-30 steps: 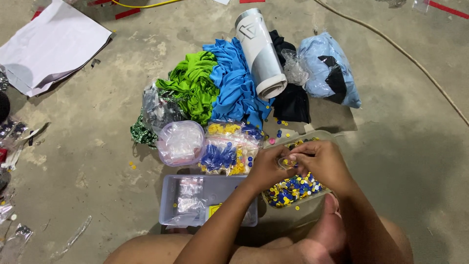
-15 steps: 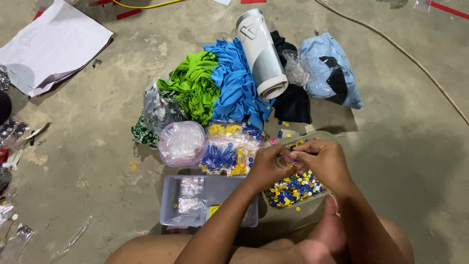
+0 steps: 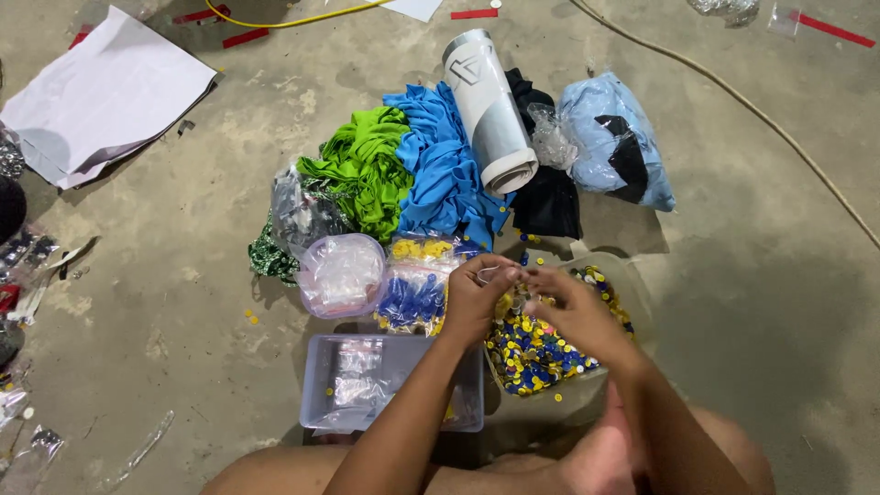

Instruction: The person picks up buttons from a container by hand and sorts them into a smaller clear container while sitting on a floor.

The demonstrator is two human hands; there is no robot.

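Note:
My left hand (image 3: 475, 298) and my right hand (image 3: 570, 310) meet fingertip to fingertip above a clear tub of small yellow and blue discs (image 3: 541, 353). Between the fingers they pinch something small and clear, too blurred to tell what. Just left of the hands lies a clear bag of blue pieces (image 3: 412, 298) with yellow pieces behind it. A grey plastic box (image 3: 316, 408) holding small clear bags sits in front of my left forearm. My bare legs show at the bottom edge.
On the concrete floor lie a round clear container (image 3: 341, 273), green cloth (image 3: 367, 170), blue cloth (image 3: 447, 174), a white roll (image 3: 490, 110), black cloth (image 3: 548, 206) and a bagged light-blue bundle (image 3: 614, 142). White paper sheets (image 3: 105, 92) lie far left; a cord (image 3: 761, 110) runs at right.
Both hands have stayed over the disc tub while the fingers work a small piece. The right hand has shifted slightly right and lower.

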